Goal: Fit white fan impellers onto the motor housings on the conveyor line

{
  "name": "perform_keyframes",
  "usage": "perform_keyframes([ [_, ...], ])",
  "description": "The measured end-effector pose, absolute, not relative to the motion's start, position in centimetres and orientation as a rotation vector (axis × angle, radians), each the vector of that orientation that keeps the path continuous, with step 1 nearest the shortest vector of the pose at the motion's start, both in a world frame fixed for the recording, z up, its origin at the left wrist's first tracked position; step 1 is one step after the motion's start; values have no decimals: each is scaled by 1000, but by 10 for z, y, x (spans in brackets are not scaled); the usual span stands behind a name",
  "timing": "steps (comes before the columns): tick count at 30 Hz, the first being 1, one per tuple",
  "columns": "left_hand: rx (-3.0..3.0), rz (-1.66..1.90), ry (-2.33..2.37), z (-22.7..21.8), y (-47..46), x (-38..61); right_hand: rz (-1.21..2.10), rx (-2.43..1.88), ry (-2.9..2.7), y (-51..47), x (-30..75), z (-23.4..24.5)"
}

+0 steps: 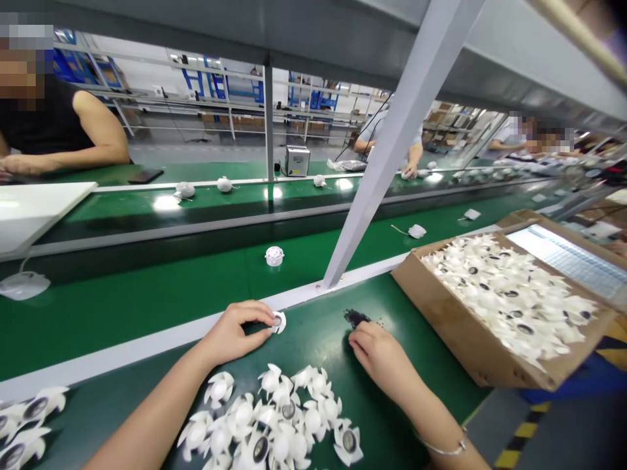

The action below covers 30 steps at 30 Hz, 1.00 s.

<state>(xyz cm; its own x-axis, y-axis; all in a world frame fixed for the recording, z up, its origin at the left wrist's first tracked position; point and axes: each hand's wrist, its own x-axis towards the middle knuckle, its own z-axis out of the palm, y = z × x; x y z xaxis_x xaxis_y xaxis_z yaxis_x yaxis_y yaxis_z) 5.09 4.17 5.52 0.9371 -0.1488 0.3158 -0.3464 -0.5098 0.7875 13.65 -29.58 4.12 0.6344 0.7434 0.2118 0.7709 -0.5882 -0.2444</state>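
Nearest the camera: heap of white finned parts (pixel 274 418) at the near edge of the green worktop (pixel 406 418), many showing dark round centres. Further white finned parts (pixel 29 411) lie at the lower left corner, just left of the left forearm.

Left hand (pixel 238 333) at far edge of worktop, fingers curled, thumb and fingertips closed on one small white part (pixel 279 322), which sits against the white rail (pixel 147 343). Part is partly hidden by the fingers.

Right hand (pixel 377 356) half curled, fingertips down on worktop, just beside a small pile of black pieces (pixel 356 318). Whether the fingers have hold of anything: cannot tell. Bracelet (pixel 443 447) on right wrist.

Right of the hands, at the worktop's right side: cardboard box (pixel 470 320), tilted in view, packed with more white parts (pixel 504 300).

Beyond rail: green conveyor (pixel 147 307) carrying a round white unit (pixel 274 256) and a white part with a cable (pixel 417 231). Further back, a second belt with white items (pixel 224 184) and a metal box (pixel 298 160). Co-worker's arm (pixel 98 130) at upper left, hand resting on the far bench; other co-workers at upper right.
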Motion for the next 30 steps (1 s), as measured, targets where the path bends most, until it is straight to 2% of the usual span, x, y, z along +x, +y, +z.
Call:
perform_keyframes([
  [6,2097,217,-328,53,41,52,-349,-2763,-1367,-283,137,41],
  [14,2209,152,-240,55,42,49,-442,-2836,-1329,-275,141,39],
  [16,2250,112,-240,54,42,51,-393,-2789,-1254,-271,143,49],
  [22,2217,102,-289,46,43,54,72,-2290,-1212,-216,144,77],
  [30,2210,47,-176,47,42,53,190,-2168,-1459,-159,141,62],
])
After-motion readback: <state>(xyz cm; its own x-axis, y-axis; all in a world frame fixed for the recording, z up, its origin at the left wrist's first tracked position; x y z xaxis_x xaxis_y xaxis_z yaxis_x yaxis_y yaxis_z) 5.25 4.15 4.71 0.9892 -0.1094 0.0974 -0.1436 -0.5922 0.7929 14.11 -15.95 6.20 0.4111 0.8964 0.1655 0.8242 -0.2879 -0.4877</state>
